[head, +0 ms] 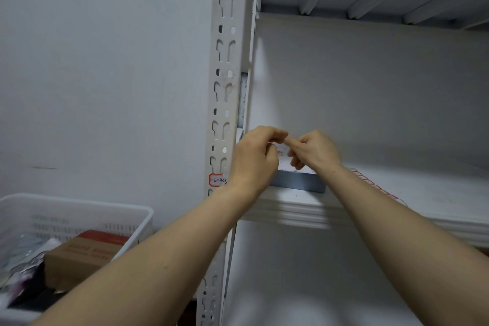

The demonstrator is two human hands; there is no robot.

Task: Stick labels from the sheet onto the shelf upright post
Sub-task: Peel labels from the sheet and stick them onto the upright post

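Above the shelf's (291, 206) front left corner, the left hand (254, 159) and right hand (315, 149) met, fingers pinching a label sheet (282, 157) between them. One red-bordered label (217, 180) sat on the upright post (225, 66), just left of the left wrist. A white basket (79, 217) stood lower left.
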